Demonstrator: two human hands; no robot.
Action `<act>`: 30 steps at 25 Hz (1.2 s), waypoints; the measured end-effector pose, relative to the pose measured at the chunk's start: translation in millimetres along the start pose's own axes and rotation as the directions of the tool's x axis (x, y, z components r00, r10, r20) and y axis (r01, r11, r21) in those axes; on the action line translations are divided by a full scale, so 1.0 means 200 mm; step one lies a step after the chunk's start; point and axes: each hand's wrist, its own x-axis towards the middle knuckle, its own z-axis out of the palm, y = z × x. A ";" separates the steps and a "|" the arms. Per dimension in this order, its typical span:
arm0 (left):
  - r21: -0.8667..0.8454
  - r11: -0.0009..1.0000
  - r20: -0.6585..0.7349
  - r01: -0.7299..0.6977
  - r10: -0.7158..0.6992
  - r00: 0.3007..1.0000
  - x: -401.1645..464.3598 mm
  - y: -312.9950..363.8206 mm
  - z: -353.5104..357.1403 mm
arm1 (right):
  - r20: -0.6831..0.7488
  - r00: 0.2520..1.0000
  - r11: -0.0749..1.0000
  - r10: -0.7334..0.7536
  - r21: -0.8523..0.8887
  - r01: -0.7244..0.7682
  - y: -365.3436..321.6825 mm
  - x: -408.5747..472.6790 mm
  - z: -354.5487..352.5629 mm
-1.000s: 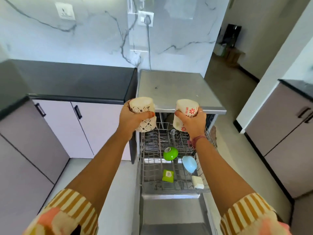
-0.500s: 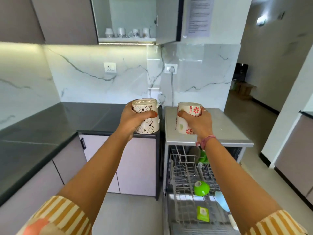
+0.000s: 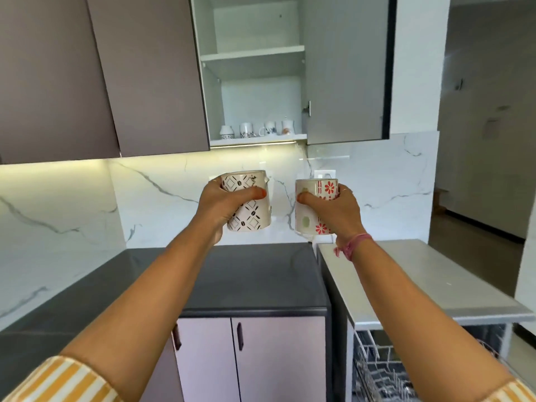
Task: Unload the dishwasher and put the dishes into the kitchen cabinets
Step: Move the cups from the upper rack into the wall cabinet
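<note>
Head view: the left hand (image 3: 223, 206) wraps its fingers and thumb around a cream mug with a black diamond pattern (image 3: 248, 200), held upright in the air below the open wall cabinet (image 3: 252, 65). The right hand (image 3: 333, 211) grips a cream mug with red flowers (image 3: 314, 208) the same way, just beside the first mug and apart from it. Four mugs (image 3: 256, 130) stand on the cabinet's bottom shelf. Well below the cabinet, at lower right, the dishwasher rack (image 3: 377, 372) shows under a grey top.
</note>
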 end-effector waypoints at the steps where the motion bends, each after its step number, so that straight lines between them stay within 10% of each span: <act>1: -0.002 1.000 0.000 -0.012 0.012 1.000 0.08 0.00 -0.03 | 0.000 1.000 1.000 -0.020 0.014 0.020 -0.01 0.06 0.07; 30: -0.208 0.824 -0.087 -0.526 0.520 0.850 2.74 0.50 -0.26 | -0.137 0.885 0.872 -0.446 0.156 0.464 -0.70 2.34 1.27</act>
